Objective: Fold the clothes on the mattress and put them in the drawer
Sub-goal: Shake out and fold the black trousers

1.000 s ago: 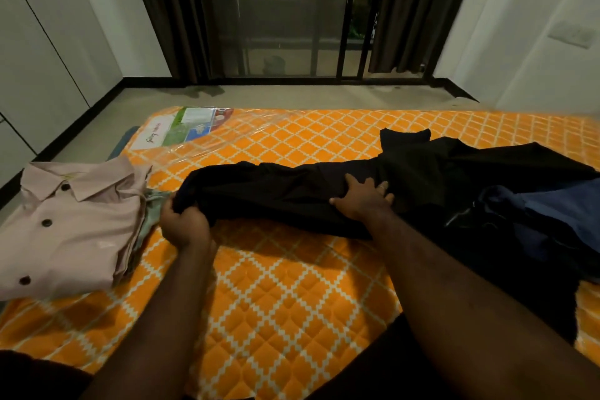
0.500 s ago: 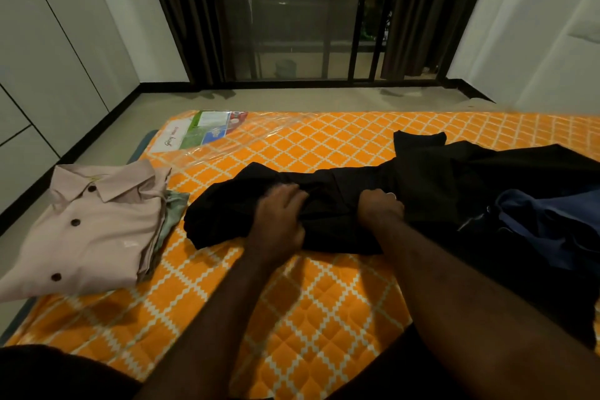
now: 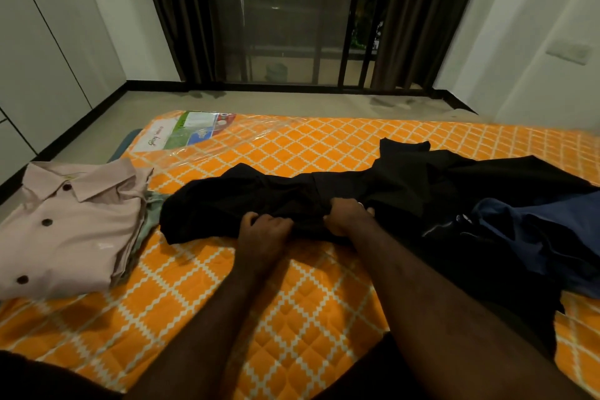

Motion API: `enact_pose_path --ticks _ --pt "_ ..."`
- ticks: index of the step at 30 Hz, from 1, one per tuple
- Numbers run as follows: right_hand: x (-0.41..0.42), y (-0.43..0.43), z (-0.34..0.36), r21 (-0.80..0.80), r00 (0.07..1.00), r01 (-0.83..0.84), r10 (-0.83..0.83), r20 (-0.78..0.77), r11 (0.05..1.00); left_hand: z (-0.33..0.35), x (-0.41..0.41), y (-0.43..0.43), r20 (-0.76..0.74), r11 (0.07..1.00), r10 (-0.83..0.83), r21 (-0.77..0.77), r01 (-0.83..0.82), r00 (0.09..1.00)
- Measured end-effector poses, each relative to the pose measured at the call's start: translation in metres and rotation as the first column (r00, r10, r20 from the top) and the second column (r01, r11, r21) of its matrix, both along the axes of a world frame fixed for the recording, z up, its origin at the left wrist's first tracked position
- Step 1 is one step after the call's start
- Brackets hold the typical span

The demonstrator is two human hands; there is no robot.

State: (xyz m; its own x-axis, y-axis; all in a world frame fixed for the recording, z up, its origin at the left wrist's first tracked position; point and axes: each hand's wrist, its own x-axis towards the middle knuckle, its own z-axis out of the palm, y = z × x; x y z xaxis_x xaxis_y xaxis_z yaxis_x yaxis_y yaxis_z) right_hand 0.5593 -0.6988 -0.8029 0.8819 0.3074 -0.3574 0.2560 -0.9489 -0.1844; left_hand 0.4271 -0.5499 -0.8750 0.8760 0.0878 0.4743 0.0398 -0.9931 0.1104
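Note:
A black garment (image 3: 253,201) lies stretched across the orange quilted mattress (image 3: 292,302), partly doubled over at its left end. My left hand (image 3: 264,229) grips its near edge with curled fingers. Close to the right, my right hand (image 3: 349,213) also grips the black cloth. A folded pale pink shirt (image 3: 65,230) with dark buttons sits at the mattress's left edge on top of a green folded piece (image 3: 152,214). A blue garment (image 3: 535,237) lies crumpled on more black cloth at the right. No drawer is in view.
A clear plastic wrapper with a printed label (image 3: 185,133) covers the mattress's far left corner. Beyond lie bare floor (image 3: 292,104), a dark glass door with curtains (image 3: 292,16), white cupboard panels (image 3: 39,52) on the left and a white wall on the right.
My left hand carried the garment's left end rightward, folding it over, and now grips the near edge beside my right hand. My right hand went from flat to gripping.

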Motion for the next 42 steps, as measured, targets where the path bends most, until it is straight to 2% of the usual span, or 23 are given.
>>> enact_pose_path --ticks 4,6,8,10,13,16,18,20,21,23,25,26,28,29,31,34,39,42 --pt "0.010 -0.002 0.004 0.086 0.995 -0.045 0.037 0.092 0.995 0.033 -0.002 0.038 0.056 0.938 0.334 -0.115 -0.326 0.941" --pt "0.015 -0.005 0.009 0.139 0.983 -0.066 0.041 0.179 0.988 0.047 -0.008 0.058 0.050 0.843 0.505 -0.246 -0.479 0.862" --pt "0.018 -0.011 0.015 0.182 0.961 -0.068 0.015 0.278 0.981 0.054 -0.014 0.077 0.010 0.711 0.617 -0.437 -0.552 0.787" --pt "0.021 -0.016 0.018 0.225 0.952 -0.031 -0.040 0.303 0.974 0.060 -0.019 0.091 -0.013 0.565 0.686 -0.620 -0.544 0.727" --pt "0.025 -0.019 0.014 0.253 0.971 0.032 -0.091 0.223 0.967 0.067 -0.023 0.099 -0.056 0.362 0.747 -0.801 -0.476 0.662" --pt "0.027 -0.020 0.009 0.319 0.979 0.085 -0.138 0.148 0.944 0.070 -0.022 0.079 -0.027 0.298 0.762 -0.873 -0.387 0.647" --pt "0.026 -0.018 0.010 0.374 0.961 0.157 -0.228 0.155 0.914 0.071 -0.021 0.053 0.077 0.369 0.749 -0.873 -0.318 0.658" --pt "0.021 -0.015 0.016 0.424 0.922 0.259 -0.353 0.160 0.868 0.068 -0.019 0.025 0.197 0.532 0.660 -0.804 -0.265 0.725" --pt "0.018 -0.015 0.019 0.414 0.900 0.301 -0.400 0.175 0.859 0.065 -0.017 0.012 0.209 0.604 0.592 -0.755 -0.257 0.778" --pt "0.011 -0.015 0.024 0.339 0.871 0.343 -0.432 0.234 0.876 0.059 -0.012 -0.012 0.134 0.699 0.451 -0.668 -0.255 0.883" --pt "0.008 -0.016 0.026 0.275 0.880 0.319 -0.391 0.269 0.907 0.052 -0.008 -0.031 -0.022 0.724 0.340 -0.632 -0.276 0.940" --pt "0.007 -0.018 0.027 0.283 0.912 0.268 -0.337 0.233 0.921 0.048 -0.007 -0.038 -0.112 0.701 0.291 -0.651 -0.292 0.950" --pt "0.003 -0.019 0.028 0.343 0.988 0.126 -0.149 0.042 0.931 0.040 -0.006 -0.043 -0.245 0.625 0.175 -0.721 -0.300 0.953" --pt "-0.002 -0.017 0.029 0.342 0.997 0.066 -0.049 -0.057 0.937 0.036 -0.005 -0.042 -0.264 0.596 0.125 -0.751 -0.285 0.956" --pt "-0.009 -0.013 0.029 0.258 0.992 -0.047 0.074 -0.098 0.965 0.030 -0.005 -0.036 -0.221 0.554 0.051 -0.805 -0.212 0.974" --pt "-0.013 -0.009 0.029 0.220 0.995 -0.070 0.082 -0.047 0.973 0.028 -0.007 -0.029 -0.121 0.440 0.015 -0.890 -0.115 0.993" --pt "-0.020 -0.015 0.030 0.254 0.988 -0.023 0.060 -0.142 0.967 0.020 -0.011 -0.029 -0.008 0.225 0.076 -0.974 -0.025 0.997" --pt "-0.024 -0.017 0.024 0.294 0.995 -0.058 0.079 -0.060 0.954 0.018 -0.013 -0.032 0.031 0.100 0.073 -0.995 0.023 0.997"
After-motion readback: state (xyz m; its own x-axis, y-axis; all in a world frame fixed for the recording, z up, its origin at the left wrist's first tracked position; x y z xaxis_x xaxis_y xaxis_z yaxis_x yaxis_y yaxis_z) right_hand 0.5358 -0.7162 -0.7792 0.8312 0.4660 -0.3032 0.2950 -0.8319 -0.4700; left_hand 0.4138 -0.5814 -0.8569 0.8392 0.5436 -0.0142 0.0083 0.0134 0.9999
